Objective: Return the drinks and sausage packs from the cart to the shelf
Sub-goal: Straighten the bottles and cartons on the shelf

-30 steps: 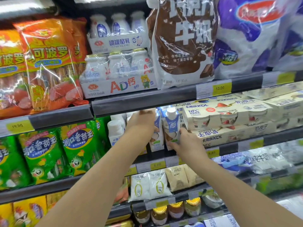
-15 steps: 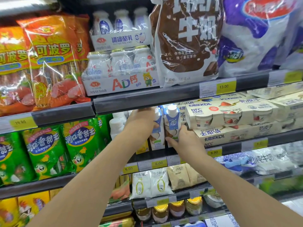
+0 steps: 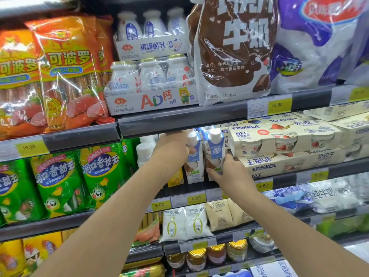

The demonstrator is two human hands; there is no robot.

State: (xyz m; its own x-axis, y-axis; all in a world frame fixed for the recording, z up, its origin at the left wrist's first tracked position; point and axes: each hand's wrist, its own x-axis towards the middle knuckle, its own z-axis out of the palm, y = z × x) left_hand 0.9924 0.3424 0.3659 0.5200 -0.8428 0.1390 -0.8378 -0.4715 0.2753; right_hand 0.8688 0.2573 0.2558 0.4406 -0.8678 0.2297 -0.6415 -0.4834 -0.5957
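Note:
Two white-and-blue drink cartons with white caps stand side by side on the second shelf (image 3: 199,191). My left hand (image 3: 172,149) grips the left carton (image 3: 195,158) from its left side. My right hand (image 3: 229,171) is wrapped around the lower part of the right carton (image 3: 215,149). Orange sausage packs (image 3: 67,76) hang on the top shelf at left. Green sausage packs (image 3: 58,184) fill the second shelf at left. The cart is out of sight.
White bottles (image 3: 145,150) stand just left of my left hand. Cream yoghurt multipacks (image 3: 283,140) are stacked right of the cartons. A brown milk bag (image 3: 233,50) and bottle packs (image 3: 151,84) sit above. Pouches (image 3: 185,222) and jars (image 3: 196,258) fill lower shelves.
Both hands stay on the two cartons at nearly the same spot. The view has shifted slightly, so the shelf contents sit a little higher and more to the right.

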